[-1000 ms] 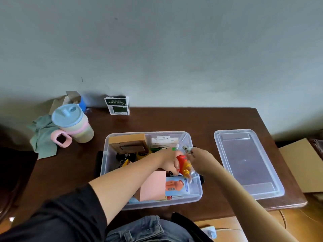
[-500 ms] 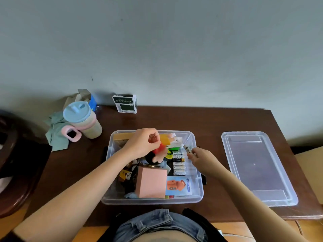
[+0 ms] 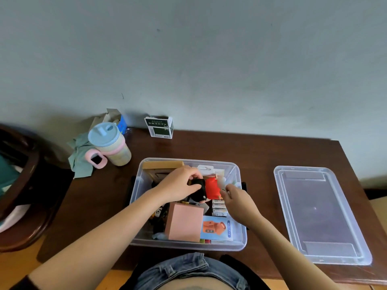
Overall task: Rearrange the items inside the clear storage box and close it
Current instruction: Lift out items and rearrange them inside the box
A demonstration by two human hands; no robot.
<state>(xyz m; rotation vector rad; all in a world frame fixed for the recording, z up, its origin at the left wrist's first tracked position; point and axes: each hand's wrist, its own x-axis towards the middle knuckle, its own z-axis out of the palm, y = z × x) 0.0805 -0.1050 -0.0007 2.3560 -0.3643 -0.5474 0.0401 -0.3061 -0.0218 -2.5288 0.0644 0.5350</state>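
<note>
A black item (image 3: 198,190) is now gripped in the left hand (image 3: 180,186), fingers and thumb curled round it, above the middle of the clear storage box (image 3: 144,181). Half a second ago that hand was held higher, near the far wall of the box, with a red-and-orange item pinched in it; a red item (image 3: 212,188) is now seen just beside the black one, touching it, and whether it is also held cannot be told. The right hand (image 3: 237,198) has been brought inward from the box's right rim toward the red item; its fingers are curled and a small pale object seems to be pinched at the fingertips, though this is too blurred to be confirmed.

The pink block (image 3: 184,221) and the printed blue card (image 3: 216,228) are left standing where they were at the near side of the box, with a row of batteries (image 3: 218,207) between the card and the hands. The box sits on the tabletop (image 3: 259,155), and the lid (image 3: 318,214) is lying apart on the right, untouched.

It is judged that sorting is in progress: items in the centre are being shifted and regrouped, and the closing step has not yet been reached.
</note>
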